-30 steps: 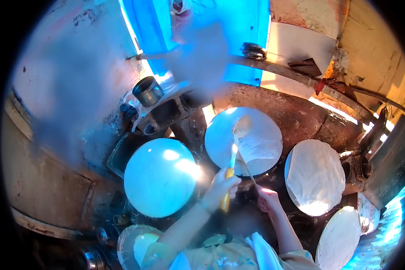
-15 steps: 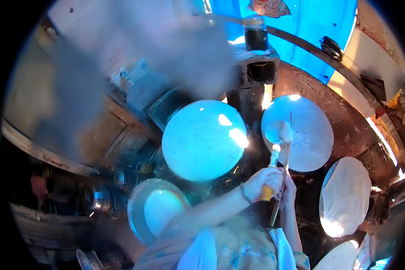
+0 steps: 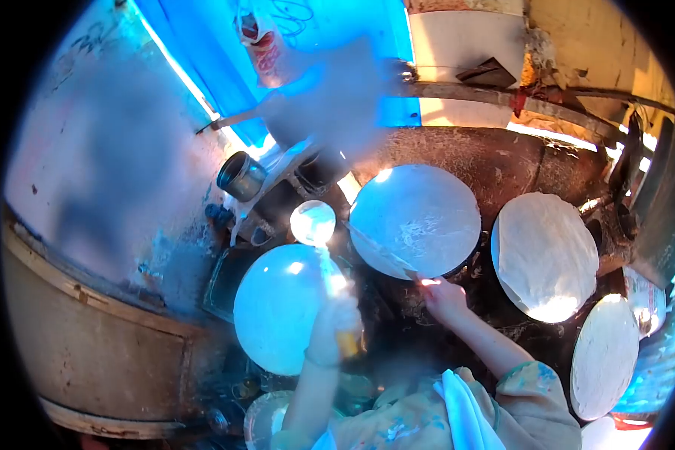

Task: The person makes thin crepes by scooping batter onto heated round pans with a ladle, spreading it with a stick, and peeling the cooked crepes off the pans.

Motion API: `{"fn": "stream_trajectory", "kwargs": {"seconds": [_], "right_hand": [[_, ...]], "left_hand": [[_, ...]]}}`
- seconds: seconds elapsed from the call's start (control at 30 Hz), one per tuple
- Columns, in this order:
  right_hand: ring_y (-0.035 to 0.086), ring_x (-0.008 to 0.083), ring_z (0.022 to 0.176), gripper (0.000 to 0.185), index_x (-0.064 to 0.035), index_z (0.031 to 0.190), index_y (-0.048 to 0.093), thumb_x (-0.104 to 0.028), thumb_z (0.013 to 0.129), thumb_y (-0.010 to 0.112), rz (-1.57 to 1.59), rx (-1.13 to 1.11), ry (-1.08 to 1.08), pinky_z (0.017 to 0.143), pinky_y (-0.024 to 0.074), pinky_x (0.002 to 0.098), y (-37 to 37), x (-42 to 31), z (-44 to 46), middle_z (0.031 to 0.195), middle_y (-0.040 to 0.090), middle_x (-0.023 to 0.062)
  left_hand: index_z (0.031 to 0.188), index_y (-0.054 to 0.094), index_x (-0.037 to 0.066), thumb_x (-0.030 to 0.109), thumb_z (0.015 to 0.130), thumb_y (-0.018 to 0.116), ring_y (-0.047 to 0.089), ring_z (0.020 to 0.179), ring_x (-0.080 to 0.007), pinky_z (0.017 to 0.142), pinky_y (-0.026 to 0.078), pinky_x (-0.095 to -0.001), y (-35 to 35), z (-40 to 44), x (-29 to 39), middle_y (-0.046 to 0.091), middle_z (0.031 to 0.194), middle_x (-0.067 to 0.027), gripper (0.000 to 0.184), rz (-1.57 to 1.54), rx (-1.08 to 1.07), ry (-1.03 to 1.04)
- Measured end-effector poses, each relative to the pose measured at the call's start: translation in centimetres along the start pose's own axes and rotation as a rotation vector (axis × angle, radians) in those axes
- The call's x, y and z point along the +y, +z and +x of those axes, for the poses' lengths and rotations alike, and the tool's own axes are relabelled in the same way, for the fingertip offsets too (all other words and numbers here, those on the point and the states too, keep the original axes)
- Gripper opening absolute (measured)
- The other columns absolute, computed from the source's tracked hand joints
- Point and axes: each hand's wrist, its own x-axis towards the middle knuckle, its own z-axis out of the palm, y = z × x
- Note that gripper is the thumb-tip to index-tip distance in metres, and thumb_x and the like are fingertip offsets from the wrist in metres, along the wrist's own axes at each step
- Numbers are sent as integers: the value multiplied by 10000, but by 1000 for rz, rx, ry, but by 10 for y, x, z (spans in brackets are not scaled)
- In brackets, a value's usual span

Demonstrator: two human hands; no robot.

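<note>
My left hand (image 3: 336,326) is closed round the yellow handle of a ladle (image 3: 313,223), whose round bowl is raised past the upper right edge of a smooth pale disc (image 3: 277,311). Fingers of my right hand (image 3: 442,298) are closed on a thin stick (image 3: 386,255), which lies slanting across the lower left edge of the middle white round (image 3: 420,217). That round has a rough, streaked patch at its centre. To its right rests another round with a wrinkled white sheet (image 3: 547,255) on it.
A metal pot (image 3: 241,176) stands on a ledge at the upper left. Another pale round (image 3: 606,356) is at the lower right, beside a printed container (image 3: 645,300). Near my left forearm is a basin (image 3: 256,420). A curved bar (image 3: 472,94) crosses behind.
The ladle, earlier over the middle round, has moved left with my left hand. My hands are now apart. The stick has tilted towards the left. The view has turned back after swinging left.
</note>
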Motion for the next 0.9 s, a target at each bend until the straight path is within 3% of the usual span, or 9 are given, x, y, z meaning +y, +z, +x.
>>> {"fn": "stream_trajectory", "kwargs": {"seconds": [0.07,0.1,0.3,0.4,0.53,0.63,0.73,0.8,0.9], "right_hand": [[610,314,758,304,-311,1146,539,-230,871,439,-18,-53,177,642,482,428,7,44,17,858,608,127],[613,320,738,293,-310,1131,548,-238,871,432,5,120,205,634,485,432,8,62,25,837,622,138],[613,357,746,237,-131,999,615,-281,853,504,94,464,514,640,484,422,-5,120,59,770,623,194],[606,157,716,260,24,934,632,-181,775,625,556,448,552,636,471,287,16,62,29,761,642,115],[618,160,771,249,-13,1008,632,-147,798,617,815,121,276,701,483,302,82,-10,-40,870,662,115],[626,299,764,243,-139,1008,637,-254,796,615,465,106,157,698,501,359,57,-39,-63,836,644,146],[593,314,624,344,-341,1171,514,-243,841,526,-39,172,74,505,464,432,34,6,-55,749,604,115],[601,308,641,350,-343,1176,515,-233,844,510,-157,235,230,532,473,427,8,40,-45,740,606,127],[616,329,760,299,-132,1110,578,-215,824,547,52,339,570,643,486,425,-4,80,-23,824,630,174]], "left_hand": [[1186,435,12,91,943,348,355,397,-14,380,341,-154,-9,-33,5,344,578,20,270,79,-14,-24],[1201,427,13,84,939,345,348,389,-8,363,331,-147,-21,-48,12,341,572,20,283,25,-56,-51],[1220,427,48,87,927,344,328,356,8,325,323,-130,-79,-141,5,327,538,31,307,-13,-73,30],[1203,433,56,89,929,341,334,358,8,330,332,-134,-94,-175,-5,328,538,36,292,-62,-34,127],[1182,438,59,96,934,332,337,363,7,342,342,-144,-107,-198,-8,325,535,39,272,-119,96,277],[1180,441,55,100,937,332,337,367,5,353,348,-146,-109,-200,-6,321,537,37,270,-118,48,275],[1182,442,49,102,937,334,329,367,2,358,352,-144,-106,-192,-8,315,538,37,273,-65,48,268],[1185,443,43,91,935,338,327,369,-4,359,343,-148,-110,-179,-7,319,547,34,276,-53,57,246],[1190,444,39,74,930,356,323,380,-15,354,316,-159,-102,-144,-1,330,560,22,277,12,60,114]]}}
